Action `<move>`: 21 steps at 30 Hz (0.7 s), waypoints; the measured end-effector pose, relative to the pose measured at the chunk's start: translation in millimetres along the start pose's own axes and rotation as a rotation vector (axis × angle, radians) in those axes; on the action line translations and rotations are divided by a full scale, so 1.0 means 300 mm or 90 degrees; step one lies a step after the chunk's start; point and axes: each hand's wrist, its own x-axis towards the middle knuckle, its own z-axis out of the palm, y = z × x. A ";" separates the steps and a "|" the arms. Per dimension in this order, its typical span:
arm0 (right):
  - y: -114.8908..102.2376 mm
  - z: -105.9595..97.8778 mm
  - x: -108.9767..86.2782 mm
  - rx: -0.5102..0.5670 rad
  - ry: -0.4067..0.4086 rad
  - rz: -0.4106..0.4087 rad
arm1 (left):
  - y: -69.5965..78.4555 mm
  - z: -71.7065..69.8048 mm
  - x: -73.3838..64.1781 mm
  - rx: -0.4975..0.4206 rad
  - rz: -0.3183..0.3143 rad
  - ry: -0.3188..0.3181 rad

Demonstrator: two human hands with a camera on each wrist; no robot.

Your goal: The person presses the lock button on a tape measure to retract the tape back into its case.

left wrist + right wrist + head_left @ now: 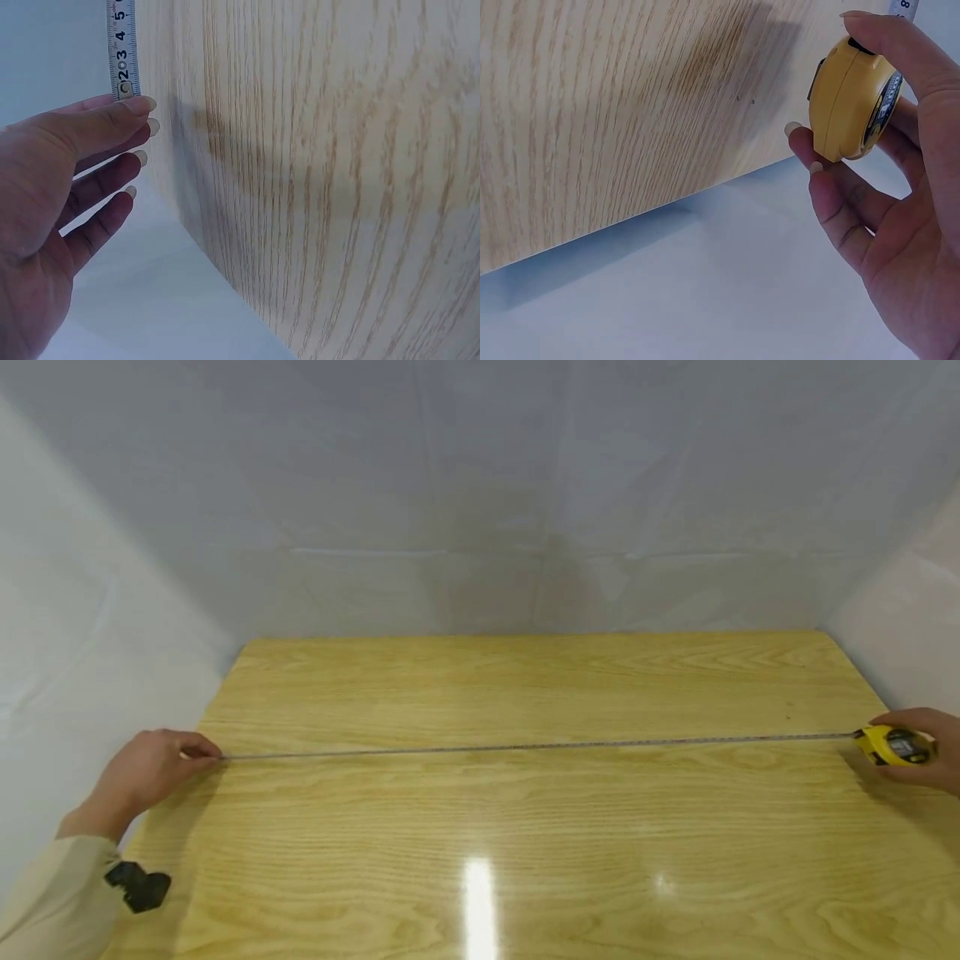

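A yellow tape measure case [894,746] [851,105] sits in my right hand [924,747] [885,187] at the table's right edge, thumb over the top and fingers curled under it. Its thin blade [525,746] runs straight across the wooden table [525,843] to the left edge. There my left hand [153,768] [67,180] pinches the blade's end [124,64] between thumb and forefinger, the other fingers stretched out beside the table edge. Printed numbers show on the blade in the left wrist view.
White sheeting [480,493] closes in the table at the back and both sides. A black wrist-camera mount [138,887] sits on my left sleeve. A bright light reflection [480,902] lies on the glossy tabletop near the front.
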 end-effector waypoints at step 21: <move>-0.094 -0.021 0.028 -0.007 -0.072 0.031 | 0.033 0.002 0.010 -0.006 0.033 -0.009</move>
